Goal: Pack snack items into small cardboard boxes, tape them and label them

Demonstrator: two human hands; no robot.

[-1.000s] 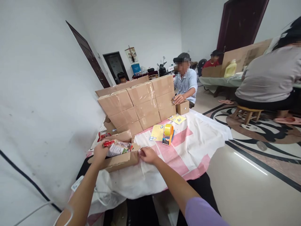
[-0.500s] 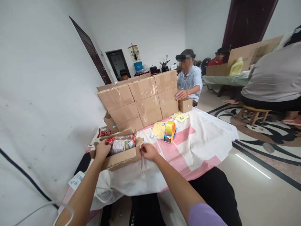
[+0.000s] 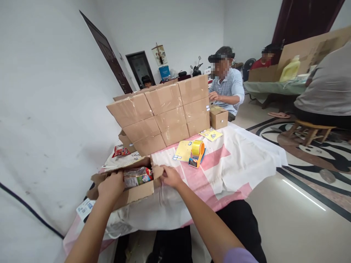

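An open cardboard box (image 3: 137, 195) lies at the near left of the table with its flaps up. Inside it is a clear and red printed plastic packet (image 3: 138, 176). My left hand (image 3: 112, 184) reaches down into the box at the packet's left end, fingers curled and partly hidden by the box. At the box's right end my right hand (image 3: 170, 176) pinches the end flap (image 3: 158, 172). A tape dispenser (image 3: 196, 155) with yellow tape stands right of the box, on a yellow printed card (image 3: 182, 150).
Stacked closed cartons (image 3: 168, 120) form a wall behind the box. A red snack packet (image 3: 120, 150) lies at their left foot. Across the table sits a person in a light blue shirt (image 3: 227, 87), beside a small carton (image 3: 218, 117). A white-and-pink cloth (image 3: 236, 153) covers the table.
The box has shifted left and its near-left end shows more. My left hand has gone deeper into it with the packet. The co-worker's hand has lifted off the small carton's side.
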